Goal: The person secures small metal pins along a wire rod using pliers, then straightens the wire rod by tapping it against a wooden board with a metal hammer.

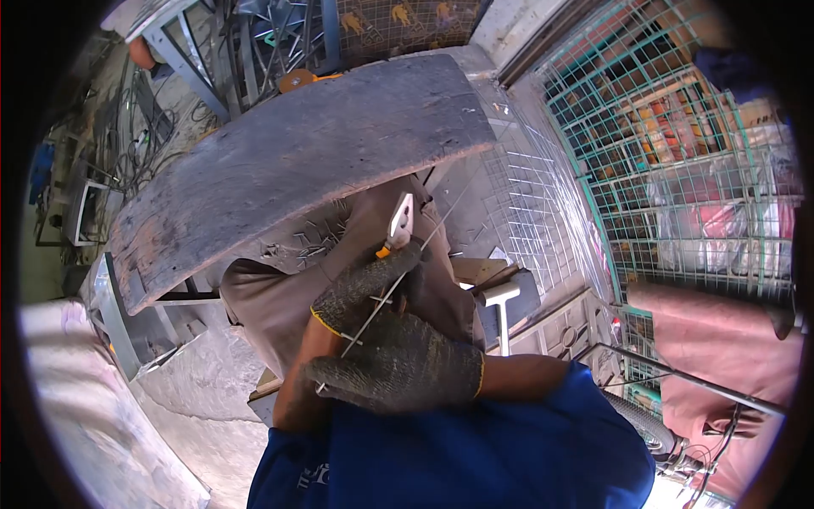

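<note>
Both of my hands wear dark knit work gloves with yellow cuffs. My left hand (360,293) is closed around pliers (401,222), whose pale jaws point up and away from me and whose orange handle shows only in part. A thin metal rod (369,321) with short cross pieces runs slantwise over my left glove. My right hand (415,360) is closed across the rod near its lower end, thumb stretched toward the tip. Its other fingers are partly hidden. The hands are close together over my lap.
A worn dark wooden board (305,144) curves across in front of my knees. Wire mesh panels (538,204) and a green wire cage (670,136) stand at right. A silver T-shaped metal piece (502,310) is beside my right leg. Metal scraps (318,237) litter the floor.
</note>
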Action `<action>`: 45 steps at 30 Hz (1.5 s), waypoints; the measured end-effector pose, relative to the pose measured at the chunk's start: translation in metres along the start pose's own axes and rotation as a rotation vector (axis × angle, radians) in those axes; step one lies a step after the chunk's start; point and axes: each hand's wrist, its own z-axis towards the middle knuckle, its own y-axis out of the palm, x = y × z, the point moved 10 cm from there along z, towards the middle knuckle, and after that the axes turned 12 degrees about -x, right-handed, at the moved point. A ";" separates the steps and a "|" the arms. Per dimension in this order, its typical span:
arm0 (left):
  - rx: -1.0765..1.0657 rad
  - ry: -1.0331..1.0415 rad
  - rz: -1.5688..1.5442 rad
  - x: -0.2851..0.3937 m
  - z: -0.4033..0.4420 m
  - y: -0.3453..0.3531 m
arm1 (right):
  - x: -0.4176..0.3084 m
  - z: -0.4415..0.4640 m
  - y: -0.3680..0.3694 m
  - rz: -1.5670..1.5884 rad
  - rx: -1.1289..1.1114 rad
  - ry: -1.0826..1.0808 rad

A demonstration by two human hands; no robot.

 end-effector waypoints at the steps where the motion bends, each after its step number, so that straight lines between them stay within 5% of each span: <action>1: 0.022 0.051 -0.069 -0.013 0.003 -0.015 | 0.002 -0.013 -0.007 -0.045 0.011 0.019; 3: 0.043 0.095 -0.138 -0.018 0.004 -0.022 | 0.004 -0.004 -0.019 -0.136 0.032 0.056; 8: 0.496 0.161 -0.209 -0.021 -0.037 -0.065 | 0.008 -0.009 -0.046 -0.349 0.070 0.145; 12: 0.495 0.307 0.062 -0.028 -0.081 -0.102 | -0.003 0.000 -0.058 -0.449 0.045 0.093; 14: 0.601 0.130 -0.169 -0.044 -0.112 -0.106 | -0.007 0.003 -0.075 -0.472 0.189 -0.006; 15: 0.551 0.141 -0.141 -0.043 -0.118 -0.100 | -0.011 -0.002 -0.091 -0.515 0.358 -0.061; 18: 0.521 0.177 -0.109 -0.046 -0.134 -0.087 | 0.005 0.012 -0.101 -0.160 0.334 -0.112; 23: 0.301 0.089 0.196 -0.031 -0.132 -0.051 | 0.028 0.023 -0.062 -0.202 0.174 -0.108; 26: 0.262 -0.038 0.321 -0.036 -0.136 -0.055 | 0.016 0.021 -0.066 -0.214 0.295 -0.187; 28: -0.023 0.008 0.087 -0.056 -0.131 -0.048 | 0.023 0.020 -0.066 -0.126 0.351 -0.162; 32: -0.040 0.080 -0.516 -0.075 -0.133 -0.053 | 0.015 0.022 -0.063 -0.154 0.325 -0.228; 34: 0.153 -0.153 0.311 -0.054 -0.139 -0.055 | 0.019 0.024 -0.060 -0.097 0.287 -0.201; 35: 0.153 -0.156 0.311 -0.064 -0.140 -0.063 | 0.020 0.024 -0.059 -0.095 0.288 -0.199; 37: -0.029 0.047 -0.484 -0.090 -0.139 -0.067 | 0.020 0.025 -0.054 -0.138 0.258 -0.202; 38: -0.029 0.044 -0.483 -0.074 -0.136 -0.054 | 0.021 0.025 -0.054 -0.136 0.259 -0.201; 40: 0.254 -0.357 0.319 -0.056 -0.148 -0.055 | 0.021 0.026 -0.055 -0.083 0.267 -0.234; 44: 0.378 -0.165 0.625 -0.011 -0.144 -0.038 | 0.017 0.020 -0.044 -0.206 0.278 -0.367; 45: 0.388 -0.090 0.618 -0.014 -0.145 -0.045 | 0.039 0.028 -0.036 0.088 0.157 -0.212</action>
